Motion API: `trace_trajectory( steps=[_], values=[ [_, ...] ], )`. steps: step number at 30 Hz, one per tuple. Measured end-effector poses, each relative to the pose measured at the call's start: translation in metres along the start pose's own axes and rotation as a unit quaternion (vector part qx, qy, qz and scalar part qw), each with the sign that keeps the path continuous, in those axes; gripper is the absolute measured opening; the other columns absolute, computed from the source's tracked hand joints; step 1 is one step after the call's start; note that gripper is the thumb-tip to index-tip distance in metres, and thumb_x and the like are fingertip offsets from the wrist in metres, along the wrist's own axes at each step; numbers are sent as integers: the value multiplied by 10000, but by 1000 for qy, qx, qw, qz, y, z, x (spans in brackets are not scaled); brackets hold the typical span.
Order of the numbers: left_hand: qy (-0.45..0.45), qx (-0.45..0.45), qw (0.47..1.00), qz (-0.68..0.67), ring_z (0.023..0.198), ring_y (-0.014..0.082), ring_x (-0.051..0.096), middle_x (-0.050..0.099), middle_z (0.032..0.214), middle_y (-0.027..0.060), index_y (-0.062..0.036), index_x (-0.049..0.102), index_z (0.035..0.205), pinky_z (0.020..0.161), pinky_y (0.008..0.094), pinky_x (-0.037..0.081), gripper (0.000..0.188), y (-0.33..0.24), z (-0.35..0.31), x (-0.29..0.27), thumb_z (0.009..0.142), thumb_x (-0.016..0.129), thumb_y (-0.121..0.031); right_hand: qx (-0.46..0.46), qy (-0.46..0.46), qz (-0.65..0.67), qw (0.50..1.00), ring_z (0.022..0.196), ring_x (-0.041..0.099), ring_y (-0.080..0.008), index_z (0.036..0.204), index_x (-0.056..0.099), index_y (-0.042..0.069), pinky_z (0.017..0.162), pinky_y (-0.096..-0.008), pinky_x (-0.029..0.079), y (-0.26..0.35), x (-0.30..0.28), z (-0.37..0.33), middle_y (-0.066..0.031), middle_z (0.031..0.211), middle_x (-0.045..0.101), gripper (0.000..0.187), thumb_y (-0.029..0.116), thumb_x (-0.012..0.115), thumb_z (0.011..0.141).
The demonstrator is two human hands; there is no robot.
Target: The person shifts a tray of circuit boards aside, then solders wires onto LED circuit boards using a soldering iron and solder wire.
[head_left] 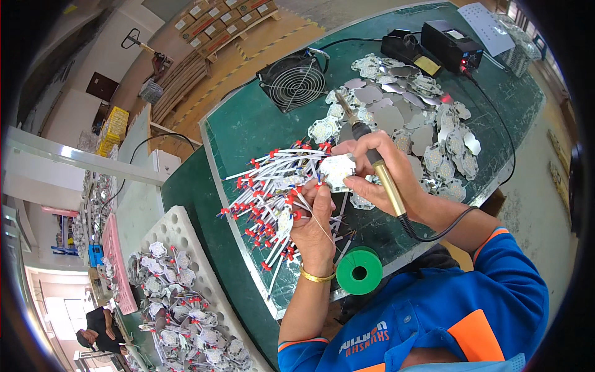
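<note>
In my right hand (393,170) is a soldering iron (389,191) with a gold-coloured handle; its tip points up and away to the left. The thumb and fingertips of that hand also hold the edge of a white LED board (336,171). My left hand (313,234) is closed at the board's near edge, pinching a wire lead with a red end piece. A thin strand, looking like solder, loops past its fingers. White wire leads (260,201) with red pieces lie heaped around that hand. Close to my wrist stands a green spool (345,273).
Many silvery LED boards (446,139) cover the green table (248,124). Behind them are a fan (297,85), an iron stand (406,49) and a black soldering station (451,44) with its cord. At left, a pale foam tray (204,248) borders wired boards. Another person (102,328) is far off.
</note>
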State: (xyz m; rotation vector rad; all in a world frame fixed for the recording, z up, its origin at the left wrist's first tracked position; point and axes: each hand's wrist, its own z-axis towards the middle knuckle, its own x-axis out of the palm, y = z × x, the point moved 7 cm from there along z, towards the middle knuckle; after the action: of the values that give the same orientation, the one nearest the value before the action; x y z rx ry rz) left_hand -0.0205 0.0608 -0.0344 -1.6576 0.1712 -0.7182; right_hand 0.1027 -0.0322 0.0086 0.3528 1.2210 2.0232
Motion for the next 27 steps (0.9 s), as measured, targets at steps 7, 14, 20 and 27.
trace_trajectory(
  steps=[7, 14, 20, 27],
  values=[
    [21, 5, 999, -37, 622, 65, 481, 563, 795, 13, -40, 532, 1024, 515, 183, 337, 221, 6, 1, 4, 828, 619, -95, -53, 13, -84, 995, 611, 530, -129, 954, 434, 71, 541, -245, 439, 16, 3, -4, -57, 750, 505, 330, 39, 674, 729],
    [53, -15, 997, -60, 619, 74, 487, 610, 919, 108, -54, 553, 977, 508, 183, 353, 168, 4, 2, 5, 831, 618, -107, -82, -51, -106, 990, 527, 504, -180, 931, 462, 58, 497, -282, 401, 13, -14, 5, -64, 684, 499, 272, -25, 612, 720],
    [16, -8, 1000, 16, 607, 93, 531, 616, 824, 90, -22, 556, 949, 480, 179, 363, 174, -5, 0, 12, 799, 626, -76, -136, -31, -104, 985, 570, 564, -237, 917, 481, 63, 533, -314, 438, 22, -12, 7, -66, 719, 548, 285, -33, 628, 694],
    [41, -34, 998, 32, 594, 76, 512, 616, 791, 83, -3, 565, 921, 495, 177, 355, 152, 3, -2, 12, 784, 620, -42, -168, -18, -77, 983, 580, 572, -250, 899, 475, 66, 528, -323, 441, 24, -13, 8, -67, 720, 559, 312, -41, 656, 668]
  ],
)
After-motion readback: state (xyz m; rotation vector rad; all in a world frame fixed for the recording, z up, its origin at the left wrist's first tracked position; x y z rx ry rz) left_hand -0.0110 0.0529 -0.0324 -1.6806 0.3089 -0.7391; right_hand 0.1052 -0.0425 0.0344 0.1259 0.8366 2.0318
